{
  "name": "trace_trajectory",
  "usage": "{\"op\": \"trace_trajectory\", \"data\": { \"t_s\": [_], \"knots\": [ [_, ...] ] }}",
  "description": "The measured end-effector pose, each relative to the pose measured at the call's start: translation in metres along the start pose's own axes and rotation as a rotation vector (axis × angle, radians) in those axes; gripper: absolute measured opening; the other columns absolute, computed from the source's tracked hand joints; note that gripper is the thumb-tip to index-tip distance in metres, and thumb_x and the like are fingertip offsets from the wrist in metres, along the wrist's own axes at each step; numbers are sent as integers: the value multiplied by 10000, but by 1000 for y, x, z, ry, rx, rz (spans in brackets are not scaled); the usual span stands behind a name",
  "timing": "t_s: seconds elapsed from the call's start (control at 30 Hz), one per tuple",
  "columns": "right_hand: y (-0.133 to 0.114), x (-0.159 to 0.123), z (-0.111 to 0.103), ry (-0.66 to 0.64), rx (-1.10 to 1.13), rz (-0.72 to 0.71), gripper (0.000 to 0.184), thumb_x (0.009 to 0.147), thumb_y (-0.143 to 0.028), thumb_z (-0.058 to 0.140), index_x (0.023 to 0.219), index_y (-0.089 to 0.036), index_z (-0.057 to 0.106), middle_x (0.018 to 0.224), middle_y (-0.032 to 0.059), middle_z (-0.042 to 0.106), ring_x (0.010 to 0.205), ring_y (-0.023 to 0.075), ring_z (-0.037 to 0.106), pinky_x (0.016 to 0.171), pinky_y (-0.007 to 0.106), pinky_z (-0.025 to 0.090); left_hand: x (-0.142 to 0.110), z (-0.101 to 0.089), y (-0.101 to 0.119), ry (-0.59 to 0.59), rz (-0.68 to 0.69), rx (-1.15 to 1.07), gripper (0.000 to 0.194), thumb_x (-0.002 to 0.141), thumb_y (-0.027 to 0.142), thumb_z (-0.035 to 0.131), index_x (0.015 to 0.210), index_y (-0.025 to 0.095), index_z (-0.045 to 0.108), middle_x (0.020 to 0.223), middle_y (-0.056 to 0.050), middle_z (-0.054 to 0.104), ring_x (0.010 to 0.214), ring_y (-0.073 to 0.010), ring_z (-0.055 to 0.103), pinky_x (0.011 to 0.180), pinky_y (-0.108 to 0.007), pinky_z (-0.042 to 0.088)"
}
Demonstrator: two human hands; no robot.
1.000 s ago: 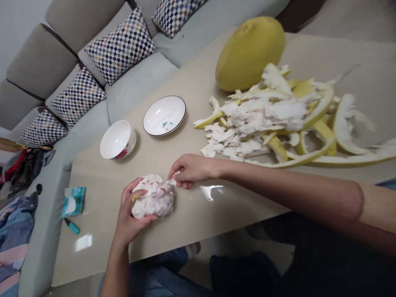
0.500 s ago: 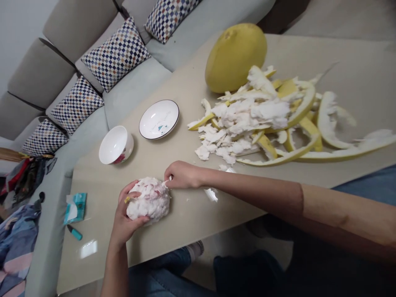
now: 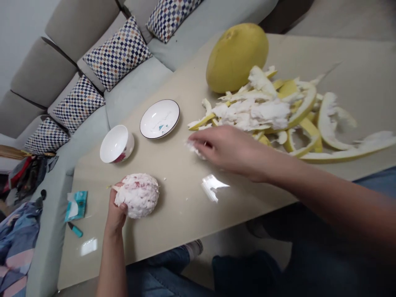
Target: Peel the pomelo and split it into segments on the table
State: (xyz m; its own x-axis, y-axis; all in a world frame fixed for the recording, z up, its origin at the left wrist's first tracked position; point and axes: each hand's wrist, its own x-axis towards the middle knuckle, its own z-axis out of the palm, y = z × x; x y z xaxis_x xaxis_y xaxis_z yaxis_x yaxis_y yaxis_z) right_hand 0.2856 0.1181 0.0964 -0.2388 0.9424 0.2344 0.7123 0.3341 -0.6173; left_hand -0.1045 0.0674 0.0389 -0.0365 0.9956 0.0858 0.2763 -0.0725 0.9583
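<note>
My left hand [image 3: 116, 208] is closed around the left side of a peeled pomelo [image 3: 140, 196], which is coated in white pith with pink flesh showing at the top. Over by the peel heap, my right hand [image 3: 221, 147] pinches a scrap of white pith [image 3: 193, 148] between thumb and fingers. That heap of pomelo peel [image 3: 297, 154] has yellow rind strips and white pith pieces; my right hand and wrist hide its near left part. Behind it sits a whole yellow pomelo [image 3: 237, 57].
A white bowl [image 3: 114, 142] and a shallow dark-rimmed plate [image 3: 161, 117] stand toward the table's sofa side. At the left end lie a blue tissue pack [image 3: 79, 204] and a small teal-handled tool [image 3: 76, 229]. A grey sofa [image 3: 133, 88] with checkered cushions runs alongside.
My right hand has moved away from the peeled pomelo, rightward to the peel heap, carrying pith. The peeled pomelo has turned and shifted slightly left in my left hand.
</note>
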Motion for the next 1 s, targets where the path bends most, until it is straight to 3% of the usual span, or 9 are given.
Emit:
{"op": "trace_trajectory", "data": {
  "t_s": [0.17, 0.33, 0.43, 0.53, 0.63, 0.77, 0.87, 1.0],
  "knots": [
    [22, 1, -37, 149, -356, 233, 332, 932, -211, 479, 1177, -171, 699, 1060, 158, 726, 964, 344, 661, 772, 451, 508, -2, -1, 1, -25, -11, -31, 770, 575, 711, 796, 1162, 292, 525, 1346, -80, 553, 1315, -331, 518, 1029, -422, 492],
    [46, -3, -32, 308, -426, 86, 312, 926, -194, 438, 1016, -170, 736, 1122, 172, 695, 1128, 385, 585, 918, 536, 481, -6, 0, 16, -158, 8, 77, 706, 626, 566, 848, 1199, 290, 541, 1471, -103, 457, 1407, -346, 414, 1128, -489, 386],
    [42, -11, -16, 368, -331, -18, 298, 929, -204, 465, 1026, -130, 738, 1095, 192, 705, 1061, 375, 614, 916, 520, 482, -8, 8, 32, -357, 90, 332, 667, 710, 493, 818, 1279, 316, 518, 1553, -106, 345, 1474, -349, 296, 1195, -559, 244],
    [22, -25, 12, 294, -188, -185, 266, 938, -200, 518, 1051, -80, 728, 1056, 187, 720, 996, 321, 637, 884, 450, 506, -11, 18, 47, -493, 145, 536, 794, 691, 465, 841, 1374, 345, 453, 1596, -114, 249, 1505, -358, 211, 1203, -582, 210],
    [-6, -43, 47, 191, -44, -368, 227, 942, -199, 551, 1077, -109, 711, 1012, 150, 728, 944, 266, 649, 834, 394, 513, -14, 26, 51, -469, 168, 593, 836, 711, 494, 819, 1418, 349, 397, 1580, -126, 267, 1491, -349, 239, 1203, -592, 206],
    [-41, -58, 86, 109, 75, -498, 186, 924, -193, 590, 1073, -143, 690, 1002, 115, 718, 896, 241, 635, 767, 360, 486, -20, 33, 48, -385, 191, 580, 846, 730, 529, 792, 1439, 342, 369, 1554, -127, 304, 1468, -339, 281, 1201, -587, 215],
    [-56, -56, 101, 109, 12, -583, 169, 938, -171, 556, 1044, -129, 681, 968, 113, 706, 874, 237, 617, 746, 356, 449, -25, 37, 44, -330, 219, 587, 827, 736, 520, 788, 1436, 342, 386, 1545, -120, 319, 1469, -334, 280, 1201, -572, 230],
    [-64, -42, 104, 118, -164, -715, 184, 929, -80, 499, 909, -122, 677, 839, 98, 682, 788, 214, 579, 700, 344, 390, -32, 41, 37, -259, 241, 579, 825, 736, 495, 792, 1442, 340, 397, 1557, -118, 303, 1474, -334, 272, 1200, -574, 230]
  ]
}}
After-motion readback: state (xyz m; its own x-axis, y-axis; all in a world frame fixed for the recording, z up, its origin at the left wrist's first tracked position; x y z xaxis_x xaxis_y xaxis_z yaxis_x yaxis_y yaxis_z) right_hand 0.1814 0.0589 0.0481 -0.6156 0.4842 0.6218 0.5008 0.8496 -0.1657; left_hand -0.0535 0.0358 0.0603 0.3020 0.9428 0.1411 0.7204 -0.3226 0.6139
